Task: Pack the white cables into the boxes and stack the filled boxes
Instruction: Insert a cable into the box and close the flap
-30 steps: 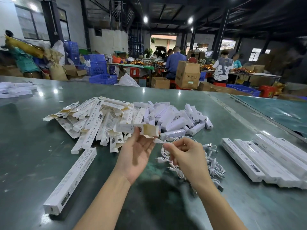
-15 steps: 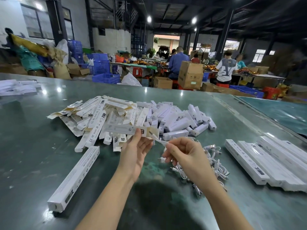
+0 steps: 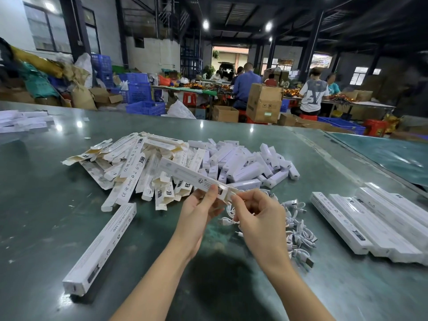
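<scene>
My left hand (image 3: 201,210) grips a long white box (image 3: 185,176) near its open right end, holding it slanted above the table. My right hand (image 3: 257,216) is pinched at that open end, fingers closed on a white cable end that is mostly hidden. A heap of loose white cables (image 3: 295,228) lies on the table just right of my hands. A pile of unfilled long boxes (image 3: 129,163) and short white inner boxes (image 3: 245,163) lies beyond. Several closed long boxes (image 3: 370,218) lie side by side at the right.
One closed long box (image 3: 102,246) lies alone at the near left on the green table (image 3: 46,205). More white boxes (image 3: 20,120) sit at the far left edge. Beyond the table, people work among cardboard cartons (image 3: 264,103) and blue crates (image 3: 139,93).
The box has tilted and moved right in my left hand. My right hand has come up from the cable heap to the box's open end.
</scene>
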### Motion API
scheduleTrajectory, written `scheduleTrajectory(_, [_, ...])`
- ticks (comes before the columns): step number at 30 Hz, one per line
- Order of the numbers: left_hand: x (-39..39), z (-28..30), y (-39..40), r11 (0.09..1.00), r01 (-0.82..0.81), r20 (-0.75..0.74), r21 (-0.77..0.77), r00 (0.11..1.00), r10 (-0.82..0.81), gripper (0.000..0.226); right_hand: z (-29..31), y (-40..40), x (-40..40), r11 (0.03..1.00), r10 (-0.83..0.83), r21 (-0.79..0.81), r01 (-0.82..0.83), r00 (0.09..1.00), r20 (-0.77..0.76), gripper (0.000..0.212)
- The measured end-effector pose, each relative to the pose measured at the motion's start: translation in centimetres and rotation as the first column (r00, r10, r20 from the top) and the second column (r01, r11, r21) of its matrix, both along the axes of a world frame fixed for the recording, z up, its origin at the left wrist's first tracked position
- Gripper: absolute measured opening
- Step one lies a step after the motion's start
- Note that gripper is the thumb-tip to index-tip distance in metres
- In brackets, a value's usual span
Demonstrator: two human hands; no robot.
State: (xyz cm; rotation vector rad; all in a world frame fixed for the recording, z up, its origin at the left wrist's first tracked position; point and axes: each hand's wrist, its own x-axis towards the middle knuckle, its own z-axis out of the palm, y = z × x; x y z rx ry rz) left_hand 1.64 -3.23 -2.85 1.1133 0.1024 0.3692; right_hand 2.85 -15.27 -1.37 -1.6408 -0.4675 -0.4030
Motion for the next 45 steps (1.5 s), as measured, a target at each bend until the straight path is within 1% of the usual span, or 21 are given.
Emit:
scheduleTrajectory(5, [-0.2,0.1,-0.7,0.998,0.062,0.011,-0.017,0.998,-0.062,0.051,-0.3,0.3,-0.2,0.998,-0.043,0.041,0.042,0.999,0.016,0.011])
scheduleTrajectory(8, [-0.3,0.2,-0.7,0.996,0.090,0.030,-0.029,0.996,-0.089,0.047,-0.1,0.2,-0.2,0.992,0.024,0.123,-0.017,0.998,-0.056,0.012])
scheduleTrajectory(11, [-0.3,0.0,-0.7,0.992,0.119,0.036,-0.029,0.992,-0.118,0.047,0.2,0.0,-0.1,0.977,0.096,0.201,-0.069,0.987,-0.128,0.018])
scheduleTrajectory(13, [-0.3,-0.1,-0.7,0.991,0.128,0.040,-0.031,0.991,-0.127,0.045,0.3,-0.1,-0.2,0.975,0.107,0.209,-0.077,0.985,-0.136,0.020])
scheduleTrajectory(17, [-0.4,0.1,-0.7,0.987,0.148,0.050,-0.058,0.988,-0.146,0.038,0.1,0.1,-0.3,0.974,0.086,0.218,-0.058,0.989,-0.123,0.015])
scheduleTrajectory(19, [-0.3,0.2,-0.7,0.983,0.155,0.055,-0.098,0.987,-0.150,0.039,0.0,0.2,-0.4,0.976,0.060,0.212,-0.041,0.995,-0.084,0.013])
scheduleTrajectory(23, [-0.1,0.5,-0.4,0.954,0.199,0.110,-0.225,0.978,-0.178,0.042,0.1,0.5,-0.7,0.978,0.046,0.203,-0.039,0.999,-0.027,0.011])
scheduleTrajectory(25, [-0.3,0.7,-0.1,0.947,0.231,0.084,-0.223,0.972,-0.218,0.043,0.2,0.5,-0.8,0.977,0.060,0.204,-0.055,0.998,-0.018,0.010])
scheduleTrajectory(26, [-0.3,0.8,0.0,0.948,0.236,0.059,-0.212,0.972,-0.228,0.047,0.2,0.6,-0.9,0.978,0.072,0.195,-0.068,0.997,-0.011,0.009])
scheduleTrajectory(27, [-0.3,0.8,0.2,0.952,0.228,0.039,-0.206,0.974,-0.225,0.049,0.1,0.7,-1.0,0.980,0.085,0.180,-0.083,0.996,-0.001,0.010])
scheduleTrajectory(29, [-0.3,0.9,0.6,0.955,0.176,0.027,-0.240,0.984,-0.175,0.046,0.0,0.9,-1.4,0.984,0.089,0.154,-0.092,0.996,0.024,0.013])
scheduleTrajectory(30, [-0.3,0.9,0.7,0.948,0.154,0.040,-0.280,0.988,-0.149,0.046,0.0,1.0,-1.5,0.984,0.081,0.156,-0.084,0.996,0.027,0.015])
scheduleTrajectory(32, [-0.3,1.1,0.7,0.921,0.139,0.078,-0.363,0.990,-0.119,0.055,-0.1,1.0,-1.5,0.982,0.061,0.179,-0.063,0.998,0.017,0.019])
scheduleTrajectory(33, [-0.4,1.1,0.6,0.904,0.142,0.104,-0.403,0.989,-0.109,0.055,-0.1,1.0,-1.5,0.981,0.050,0.186,-0.053,0.999,0.021,0.019])
scheduleTrajectory(35, [-0.5,1.2,0.5,0.874,0.161,0.156,-0.458,0.983,-0.100,0.042,-0.2,1.0,-1.6,0.980,0.022,0.196,-0.033,0.998,0.058,0.020])
scheduleTrajectory(37, [-0.7,1.3,0.3,0.862,0.174,0.183,-0.475,0.978,-0.096,0.030,-0.3,1.2,-1.8,0.977,-0.006,0.215,-0.013,0.996,0.088,0.022])
scheduleTrajectory(39, [-0.7,1.2,0.1,0.863,0.173,0.192,-0.475,0.977,-0.091,0.025,-0.4,1.3,-1.8,0.972,-0.013,0.235,-0.007,0.997,0.082,0.023])
scheduleTrajectory(43, [-0.6,1.0,0.0,0.868,0.156,0.172,-0.471,0.982,-0.082,0.024,-0.3,0.8,-1.1,0.957,0.096,0.276,-0.089,0.995,-0.013,0.016])
scheduleTrajectory(45, [-0.6,1.0,0.0,0.870,0.149,0.163,-0.470,0.983,-0.080,0.025,-0.1,0.4,-0.7,0.952,0.161,0.269,-0.145,0.986,-0.038,0.014])
